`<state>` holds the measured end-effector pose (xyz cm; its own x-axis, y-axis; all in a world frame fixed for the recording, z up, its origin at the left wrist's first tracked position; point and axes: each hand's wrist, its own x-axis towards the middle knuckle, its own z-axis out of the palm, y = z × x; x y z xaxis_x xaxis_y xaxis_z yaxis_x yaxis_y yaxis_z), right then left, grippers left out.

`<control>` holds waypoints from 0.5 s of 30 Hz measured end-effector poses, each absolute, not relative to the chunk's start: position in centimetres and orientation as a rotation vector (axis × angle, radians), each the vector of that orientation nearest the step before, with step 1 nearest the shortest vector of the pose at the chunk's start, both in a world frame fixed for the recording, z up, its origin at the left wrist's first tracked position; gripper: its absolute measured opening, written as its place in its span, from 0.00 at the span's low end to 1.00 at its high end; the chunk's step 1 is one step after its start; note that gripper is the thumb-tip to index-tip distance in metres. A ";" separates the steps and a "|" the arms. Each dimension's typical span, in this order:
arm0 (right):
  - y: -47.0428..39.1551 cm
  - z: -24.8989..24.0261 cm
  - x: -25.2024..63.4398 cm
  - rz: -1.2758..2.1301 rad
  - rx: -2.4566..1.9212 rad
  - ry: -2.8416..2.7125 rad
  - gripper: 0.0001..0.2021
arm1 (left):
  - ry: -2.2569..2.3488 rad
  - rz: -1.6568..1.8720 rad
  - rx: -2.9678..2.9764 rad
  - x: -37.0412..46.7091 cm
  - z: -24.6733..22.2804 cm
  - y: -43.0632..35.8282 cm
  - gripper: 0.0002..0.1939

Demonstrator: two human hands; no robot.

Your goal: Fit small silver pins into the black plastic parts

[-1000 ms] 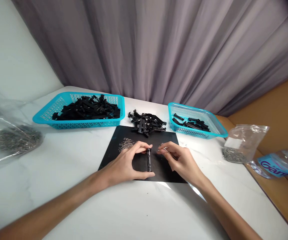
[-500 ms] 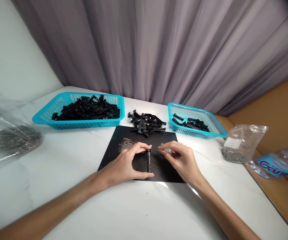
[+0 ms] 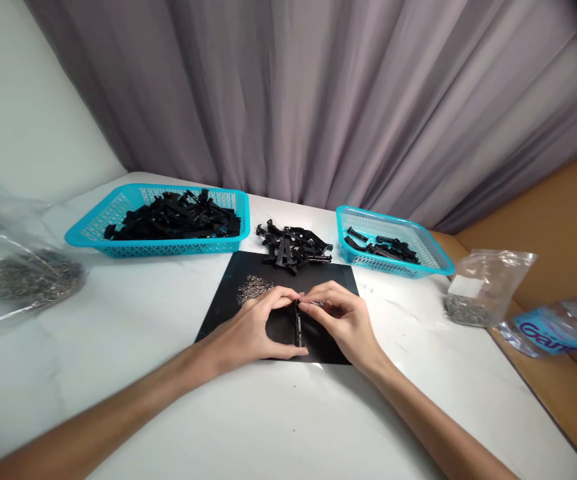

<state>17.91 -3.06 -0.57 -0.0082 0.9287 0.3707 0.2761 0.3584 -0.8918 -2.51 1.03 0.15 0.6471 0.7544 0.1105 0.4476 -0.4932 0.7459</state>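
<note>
My left hand grips a narrow black plastic part by its two ends, thumb at the near end and fingers at the far end. My right hand is closed in a pinch at the far end of that part, its fingertips beside my left fingertips. Whatever the pinch holds is too small to make out. Both hands are over a black mat. Small metal pieces lie in a pile on the mat behind my left hand. A second metal pile is mostly covered by my right hand.
Loose black parts are heaped at the mat's far edge. A blue basket full of black parts stands left, a smaller blue basket right. Clear bags of metal pieces and a plastic bottle flank the table.
My right hand has moved left from the right-hand metal pile to the far end of the black part. My left hand keeps its hold, nearly still.
</note>
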 end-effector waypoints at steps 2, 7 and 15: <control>-3.1 -0.7 17.8 0.740 -1.136 -1.526 0.04 | 0.933 0.552 2.156 -2.5 0.2 1.0 0.36; -3.7 -1.1 17.0 0.533 -1.165 -1.588 0.06 | 0.925 0.560 2.141 -2.5 0.0 1.0 0.35; -4.4 -1.7 16.1 0.263 -1.297 -1.607 0.07 | 0.931 0.578 2.133 -2.3 0.4 0.9 0.34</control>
<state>16.05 -4.35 -1.69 0.0890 0.8265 0.5558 0.6059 0.3980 -0.6888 -2.30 0.86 0.39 0.6373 0.7628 0.1094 0.4367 -0.4744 0.7643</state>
